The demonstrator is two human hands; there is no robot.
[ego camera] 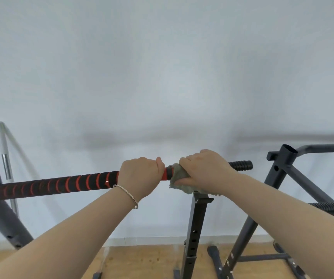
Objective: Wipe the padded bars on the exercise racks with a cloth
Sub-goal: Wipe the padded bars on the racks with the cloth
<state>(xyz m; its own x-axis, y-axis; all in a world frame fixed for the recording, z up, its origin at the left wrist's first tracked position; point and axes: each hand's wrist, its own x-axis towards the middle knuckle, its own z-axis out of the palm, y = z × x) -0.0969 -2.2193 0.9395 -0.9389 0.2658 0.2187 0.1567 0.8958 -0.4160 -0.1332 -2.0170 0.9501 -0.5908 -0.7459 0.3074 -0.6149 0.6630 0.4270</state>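
- Grips the bar [51, 186] with the left hand [140, 176]: fingers curled fully round the padding, thumb raised beside a red band.
- Clamps the cloth [179, 178] round the same bar with the right hand [204, 168]: fingers curled over the top, knuckles up, nothing else held.
- Keeps the two hands near each other but apart, with the red band and a fold of cloth between them.
- Places the cloth near the bar's right part, right above the upright [197, 218], with a loose edge hanging under the right hand.
- Counts two hands, one cloth, one padded bar in grip, one thin bracelet [125, 195] on the left wrist.
- Counts also one upright under the cloth, one slanted post [1, 216] at the left, one rack [282, 178] at the right, one pole [5, 154] leaning on the wall [162, 67].
- Shows black padding wound with red spiral stripes, round in section, running from the left edge to the hands.
- Ends at the right in a black ribbed tip [240, 165], bare of padding.
- Shows a second ribbed bar [331, 206] at the right edge, partly hidden by the right forearm.
- Shows grey-green, fuzzy, crumpled fabric for the cloth.
- Shows square black tube with a row of holes for the upright; dark grey tubing for the rack; silver metal for the bracelet; white and chrome for the pole.
- Stands all on a wood-look floor [142, 262].
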